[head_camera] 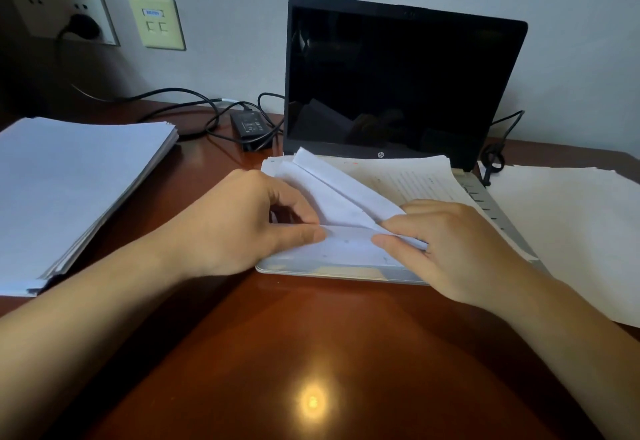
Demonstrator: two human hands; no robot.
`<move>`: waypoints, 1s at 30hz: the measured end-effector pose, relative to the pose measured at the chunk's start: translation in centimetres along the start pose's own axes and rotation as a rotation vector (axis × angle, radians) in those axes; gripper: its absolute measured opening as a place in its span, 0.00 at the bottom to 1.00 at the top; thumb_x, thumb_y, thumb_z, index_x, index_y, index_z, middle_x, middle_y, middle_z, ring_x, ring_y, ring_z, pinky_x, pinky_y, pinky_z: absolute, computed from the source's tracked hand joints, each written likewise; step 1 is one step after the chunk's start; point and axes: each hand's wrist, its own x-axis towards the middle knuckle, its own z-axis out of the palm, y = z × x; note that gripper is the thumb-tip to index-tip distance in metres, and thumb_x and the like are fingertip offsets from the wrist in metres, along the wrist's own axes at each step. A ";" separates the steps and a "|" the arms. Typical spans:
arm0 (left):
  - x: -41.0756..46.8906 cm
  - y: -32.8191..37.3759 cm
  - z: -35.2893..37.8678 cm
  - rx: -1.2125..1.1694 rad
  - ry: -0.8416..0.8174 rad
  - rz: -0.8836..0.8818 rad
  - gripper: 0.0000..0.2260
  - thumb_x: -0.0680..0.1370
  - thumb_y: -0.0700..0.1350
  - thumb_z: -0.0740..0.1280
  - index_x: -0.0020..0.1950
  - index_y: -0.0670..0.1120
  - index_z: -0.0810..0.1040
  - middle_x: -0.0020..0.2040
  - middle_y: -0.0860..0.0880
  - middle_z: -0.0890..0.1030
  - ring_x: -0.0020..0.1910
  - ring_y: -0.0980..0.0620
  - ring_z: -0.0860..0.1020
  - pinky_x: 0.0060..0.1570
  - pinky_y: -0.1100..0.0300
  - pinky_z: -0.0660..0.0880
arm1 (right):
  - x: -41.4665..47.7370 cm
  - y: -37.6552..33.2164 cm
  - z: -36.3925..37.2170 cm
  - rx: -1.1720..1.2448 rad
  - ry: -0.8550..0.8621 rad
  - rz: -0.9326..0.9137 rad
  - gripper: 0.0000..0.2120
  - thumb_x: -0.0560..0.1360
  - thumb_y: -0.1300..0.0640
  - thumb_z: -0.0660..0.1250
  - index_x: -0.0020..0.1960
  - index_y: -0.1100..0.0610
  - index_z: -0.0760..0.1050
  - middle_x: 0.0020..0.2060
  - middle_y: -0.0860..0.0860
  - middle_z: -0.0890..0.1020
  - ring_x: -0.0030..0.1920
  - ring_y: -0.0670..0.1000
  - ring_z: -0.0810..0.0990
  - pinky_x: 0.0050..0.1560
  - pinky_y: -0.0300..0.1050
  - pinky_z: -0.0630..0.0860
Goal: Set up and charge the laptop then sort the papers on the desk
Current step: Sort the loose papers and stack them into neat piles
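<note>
Glare is reflected in the polished desk point(311, 335), on the near side of the fingers. Just past it, a folded bundle of papers point(343, 194) is held up between both hands over the base of the laptop point(398, 83). The bundle's near edge is pinched by the left hand point(239, 221), with the thumb laid along the edge and the other fingers curled over the fold. Its right end is pinched between the thumb and forefinger of the right hand point(460, 249); the remaining fingers are hidden behind the knuckles.

Directly beyond the fingertips, a printed page point(415, 180) is spread flat over the keyboard, and behind it the dark screen is raised. Well to the left of the left fingers a thick stack point(76, 190) is laid on the desk; just to the right of the right fingers, loose sheets point(571, 232) are spread flat.

Beyond the left fingertips, near the laptop's left side, a power adapter point(251, 126) is set among looped cable. Farthest off, a black plug point(83, 26) is seated in a wall socket.
</note>
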 end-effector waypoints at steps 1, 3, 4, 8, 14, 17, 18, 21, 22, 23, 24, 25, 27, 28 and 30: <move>0.0 -0.1 0.1 0.037 -0.004 0.024 0.05 0.75 0.54 0.75 0.44 0.54 0.87 0.44 0.63 0.85 0.44 0.64 0.82 0.46 0.68 0.75 | 0.0 -0.1 0.0 -0.001 0.005 0.002 0.20 0.78 0.47 0.64 0.33 0.38 0.57 0.25 0.40 0.58 0.27 0.37 0.62 0.30 0.34 0.55; 0.1 -0.3 0.2 0.100 0.022 0.055 0.06 0.76 0.54 0.74 0.44 0.53 0.87 0.43 0.63 0.85 0.45 0.65 0.82 0.48 0.62 0.77 | 0.0 0.0 0.0 0.004 -0.011 0.007 0.21 0.78 0.47 0.63 0.33 0.38 0.55 0.25 0.40 0.59 0.27 0.38 0.63 0.31 0.33 0.55; 0.1 -0.4 0.2 0.103 0.047 0.066 0.06 0.76 0.53 0.74 0.43 0.52 0.87 0.43 0.62 0.85 0.45 0.64 0.82 0.48 0.61 0.78 | 0.0 0.0 0.0 0.002 -0.022 0.005 0.21 0.79 0.46 0.62 0.33 0.39 0.55 0.25 0.41 0.59 0.27 0.39 0.63 0.30 0.34 0.56; 0.0 -0.5 0.5 0.123 0.194 0.180 0.04 0.74 0.52 0.77 0.43 0.52 0.86 0.43 0.60 0.84 0.44 0.61 0.82 0.48 0.56 0.79 | 0.0 0.5 0.3 -0.010 -0.017 0.011 0.15 0.79 0.46 0.60 0.34 0.45 0.68 0.25 0.43 0.64 0.27 0.43 0.66 0.28 0.39 0.62; 0.0 -0.4 -0.5 0.489 0.133 0.534 0.14 0.77 0.58 0.72 0.57 0.51 0.84 0.54 0.52 0.79 0.52 0.51 0.73 0.52 0.54 0.69 | 0.0 2.2 -0.3 -0.124 0.156 0.246 0.15 0.79 0.52 0.66 0.35 0.55 0.73 0.25 0.46 0.68 0.26 0.51 0.69 0.27 0.42 0.66; 0.0 -0.9 -0.6 0.498 -0.068 0.485 0.13 0.76 0.60 0.70 0.55 0.54 0.85 0.51 0.58 0.82 0.53 0.56 0.77 0.55 0.55 0.72 | -0.2 2.1 -0.5 -0.079 0.167 0.251 0.15 0.79 0.52 0.66 0.36 0.47 0.67 0.24 0.40 0.64 0.26 0.42 0.67 0.28 0.37 0.58; 0.0 -1.1 -0.6 0.488 -0.095 0.464 0.13 0.76 0.59 0.69 0.54 0.54 0.86 0.51 0.58 0.83 0.52 0.57 0.78 0.55 0.57 0.73 | -0.2 1.9 -0.6 -0.068 0.149 0.251 0.16 0.79 0.52 0.67 0.35 0.45 0.66 0.24 0.40 0.64 0.25 0.42 0.66 0.29 0.37 0.57; 0.1 -1.4 -0.6 0.453 -0.107 0.433 0.12 0.77 0.54 0.66 0.52 0.53 0.86 0.49 0.58 0.85 0.49 0.56 0.81 0.51 0.58 0.77 | -0.1 1.5 -0.6 -0.043 0.124 0.254 0.24 0.78 0.52 0.68 0.32 0.38 0.58 0.23 0.41 0.62 0.24 0.43 0.65 0.28 0.36 0.56; 0.1 -1.5 -0.6 0.439 -0.102 0.427 0.12 0.77 0.53 0.64 0.52 0.53 0.86 0.49 0.57 0.85 0.48 0.57 0.81 0.49 0.58 0.78 | -0.1 1.4 -0.6 -0.041 0.126 0.253 0.25 0.78 0.53 0.69 0.32 0.37 0.57 0.23 0.41 0.61 0.24 0.42 0.64 0.28 0.35 0.56; 0.1 -1.7 -0.6 0.425 -0.100 0.423 0.13 0.78 0.53 0.63 0.51 0.52 0.87 0.48 0.57 0.85 0.48 0.57 0.81 0.47 0.58 0.78 | -0.1 1.3 -0.6 -0.034 0.130 0.252 0.26 0.78 0.53 0.69 0.32 0.37 0.56 0.22 0.41 0.60 0.23 0.42 0.64 0.28 0.34 0.55; 0.1 -1.8 -0.7 0.419 -0.095 0.416 0.13 0.79 0.53 0.63 0.50 0.52 0.86 0.47 0.56 0.85 0.46 0.57 0.81 0.46 0.57 0.78 | -0.1 1.3 -0.6 -0.027 0.131 0.246 0.27 0.77 0.53 0.69 0.31 0.38 0.56 0.22 0.41 0.60 0.23 0.42 0.63 0.28 0.34 0.55; 0.2 -1.9 -0.6 0.412 -0.076 0.408 0.11 0.80 0.53 0.64 0.49 0.52 0.86 0.46 0.56 0.85 0.45 0.57 0.82 0.45 0.58 0.78 | -0.1 1.3 -0.6 -0.017 0.124 0.232 0.26 0.78 0.53 0.69 0.30 0.39 0.56 0.22 0.42 0.60 0.23 0.43 0.63 0.28 0.35 0.56; 0.4 -1.9 -0.7 0.367 -0.018 0.390 0.07 0.80 0.50 0.70 0.47 0.52 0.87 0.44 0.57 0.85 0.43 0.58 0.82 0.44 0.61 0.76 | -0.1 1.5 -0.6 0.016 0.075 0.189 0.22 0.79 0.51 0.66 0.30 0.43 0.61 0.23 0.45 0.62 0.24 0.45 0.64 0.28 0.38 0.57; 0.5 -1.9 -0.8 0.336 0.009 0.376 0.05 0.79 0.50 0.72 0.46 0.52 0.87 0.43 0.57 0.85 0.42 0.59 0.82 0.44 0.62 0.77 | -0.1 1.5 -0.5 0.033 0.050 0.154 0.20 0.80 0.49 0.65 0.31 0.45 0.63 0.23 0.46 0.63 0.25 0.46 0.64 0.28 0.39 0.58; 0.5 -1.8 -0.8 0.283 0.059 0.329 0.03 0.75 0.49 0.75 0.45 0.52 0.88 0.43 0.58 0.85 0.41 0.60 0.82 0.43 0.61 0.77 | -0.2 1.3 -0.4 0.069 0.018 0.080 0.17 0.80 0.48 0.62 0.33 0.46 0.66 0.25 0.45 0.63 0.27 0.46 0.66 0.30 0.36 0.59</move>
